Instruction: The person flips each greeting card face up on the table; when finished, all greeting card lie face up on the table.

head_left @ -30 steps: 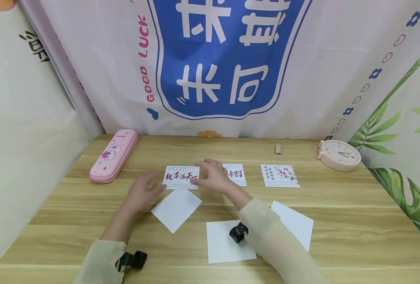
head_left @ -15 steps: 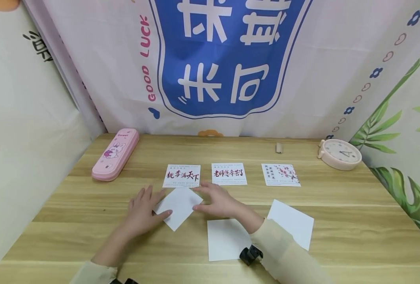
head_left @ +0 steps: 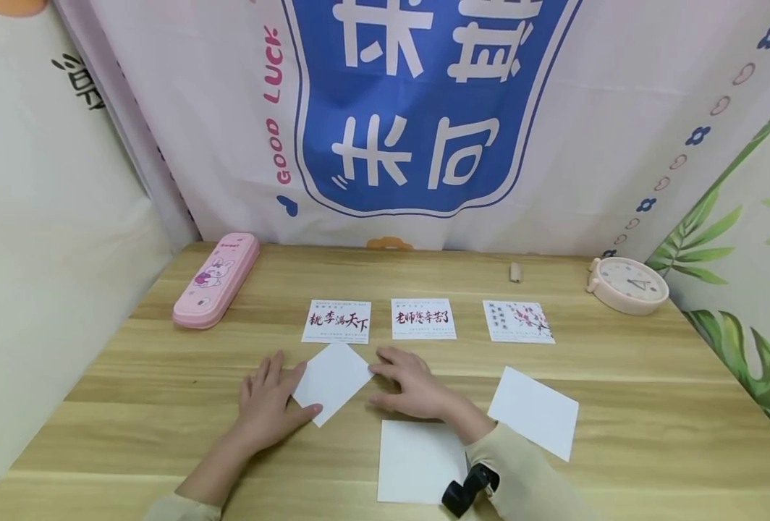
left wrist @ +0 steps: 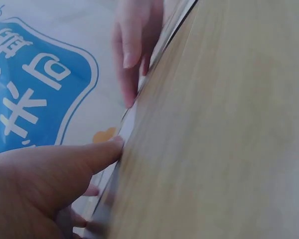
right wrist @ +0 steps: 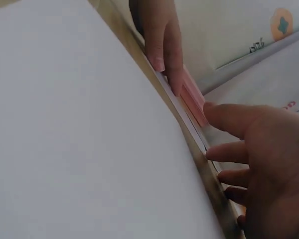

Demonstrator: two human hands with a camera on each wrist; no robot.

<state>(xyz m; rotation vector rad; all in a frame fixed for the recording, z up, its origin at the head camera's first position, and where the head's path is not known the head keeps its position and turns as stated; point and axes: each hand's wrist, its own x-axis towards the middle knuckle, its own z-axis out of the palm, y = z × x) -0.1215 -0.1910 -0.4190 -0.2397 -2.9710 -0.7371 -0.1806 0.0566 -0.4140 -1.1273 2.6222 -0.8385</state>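
A blank white card (head_left: 333, 380), turned like a diamond, lies on the wooden table between the two hands. My left hand (head_left: 269, 405) rests along its left side, fingers extended, thumb on the lower left edge; the left wrist view shows the thumb (left wrist: 107, 152) at the card's edge. On the other side, the fingertips of my right hand (head_left: 414, 387) touch or nearly touch the card's right corner. In the right wrist view the right hand (right wrist: 274, 159) has its fingers spread and relaxed. Just beyond the card lies a printed card (head_left: 336, 321) with red characters.
Two more printed cards, one with red writing (head_left: 423, 318) and one with blossoms (head_left: 518, 322), continue the row. Blank cards lie below the right forearm (head_left: 420, 461) and to its right (head_left: 533, 412). A pink pencil case (head_left: 217, 281), eraser-like block (head_left: 515, 273) and clock (head_left: 628, 286) stand behind.
Both hands have come back from the left printed card to the sides of the diamond-turned blank card. The blank card by the right forearm has slid slightly toward the front.
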